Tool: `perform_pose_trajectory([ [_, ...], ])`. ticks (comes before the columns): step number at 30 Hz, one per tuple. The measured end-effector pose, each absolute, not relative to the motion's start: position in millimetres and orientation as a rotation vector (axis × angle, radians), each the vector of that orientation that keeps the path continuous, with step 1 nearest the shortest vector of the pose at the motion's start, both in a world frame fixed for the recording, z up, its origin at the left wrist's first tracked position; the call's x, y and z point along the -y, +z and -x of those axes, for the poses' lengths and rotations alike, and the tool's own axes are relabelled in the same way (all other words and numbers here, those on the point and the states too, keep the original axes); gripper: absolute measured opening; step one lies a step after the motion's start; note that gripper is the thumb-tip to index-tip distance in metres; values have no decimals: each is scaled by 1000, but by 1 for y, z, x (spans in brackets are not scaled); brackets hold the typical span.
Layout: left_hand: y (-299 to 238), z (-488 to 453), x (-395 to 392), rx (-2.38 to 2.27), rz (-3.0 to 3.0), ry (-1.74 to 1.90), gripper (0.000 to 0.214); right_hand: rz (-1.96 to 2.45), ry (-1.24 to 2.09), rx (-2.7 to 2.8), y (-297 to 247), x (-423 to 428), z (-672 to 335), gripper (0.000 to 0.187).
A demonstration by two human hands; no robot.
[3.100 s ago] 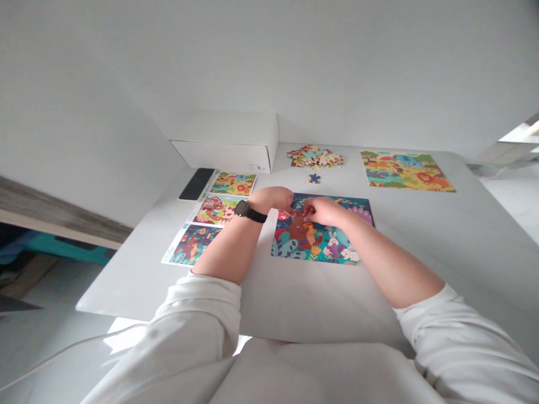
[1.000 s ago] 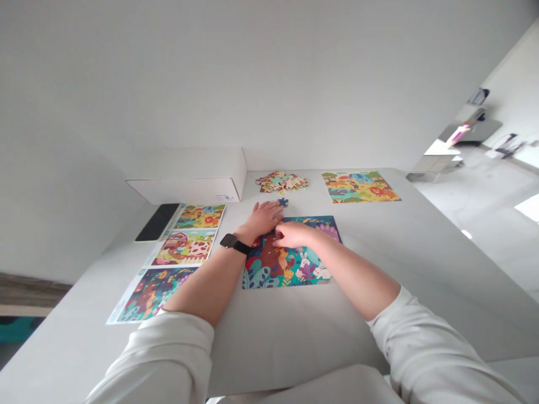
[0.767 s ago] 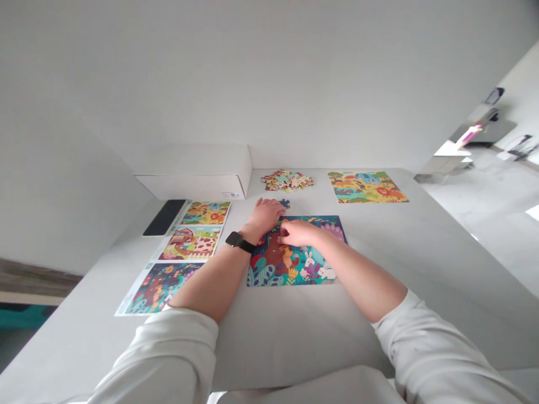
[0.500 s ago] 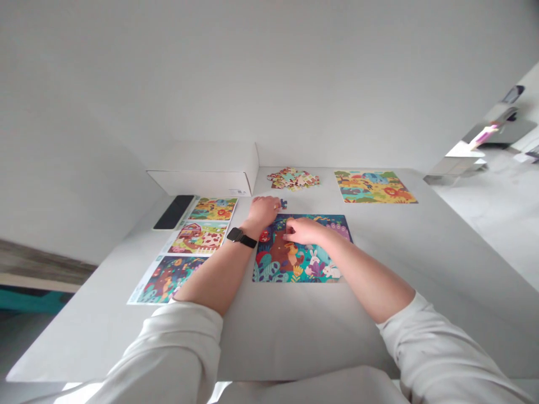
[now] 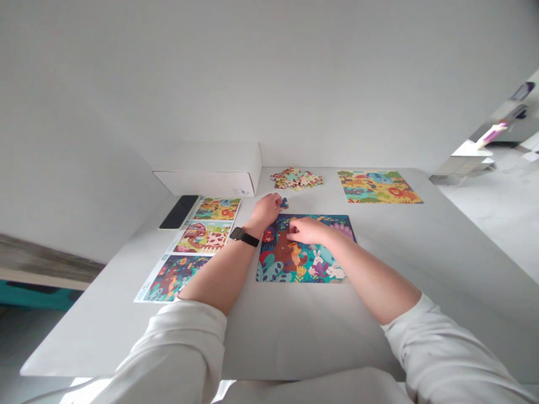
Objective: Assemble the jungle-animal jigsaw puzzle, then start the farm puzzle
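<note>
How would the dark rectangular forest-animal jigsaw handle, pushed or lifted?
Pushed, the jigsaw probably slides without tipping: thin, flat on smooth white table. Lifted by one edge, it may separate: small knobbed blue jigsaw piece nearby suggests interlocking parts.

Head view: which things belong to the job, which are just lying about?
Likely in the job:
forest-animal jigsaw, under the right hand
loose blue piece, at the left hand
picture sheet, nearest print matching

Apparently just lying about:
smartphone
white box
lion-and-elephant jigsaw
pile of jigsaw pieces
</note>
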State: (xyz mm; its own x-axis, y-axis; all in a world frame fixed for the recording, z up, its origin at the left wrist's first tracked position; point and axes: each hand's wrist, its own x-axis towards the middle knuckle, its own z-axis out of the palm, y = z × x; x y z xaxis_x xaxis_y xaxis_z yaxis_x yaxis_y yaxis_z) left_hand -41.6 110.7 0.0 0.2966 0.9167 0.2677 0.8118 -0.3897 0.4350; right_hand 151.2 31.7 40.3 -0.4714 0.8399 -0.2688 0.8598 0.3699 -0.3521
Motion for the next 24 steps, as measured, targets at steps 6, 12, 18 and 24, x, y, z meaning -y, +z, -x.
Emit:
perform_pose_trajectory([
  [6, -4, 41, -109, -1537, -2212, 906, 34, -1630, -718, -2552, 38, -32, -150, 24],
  [12, -4, 43, -110, -1488, -2106, 974, 48, -1636, -731, -2569, 38, -31, -151, 22],
  [18, 6, 45, -115, -1452, -1975, 1064, 29, -1689, -890, -2682, 38, -34, -154, 14],
  [24, 33, 39, -107, -1158, -1723, 1180, 25, -2180, -942, -3007, 55, -46, -172, 17],
])
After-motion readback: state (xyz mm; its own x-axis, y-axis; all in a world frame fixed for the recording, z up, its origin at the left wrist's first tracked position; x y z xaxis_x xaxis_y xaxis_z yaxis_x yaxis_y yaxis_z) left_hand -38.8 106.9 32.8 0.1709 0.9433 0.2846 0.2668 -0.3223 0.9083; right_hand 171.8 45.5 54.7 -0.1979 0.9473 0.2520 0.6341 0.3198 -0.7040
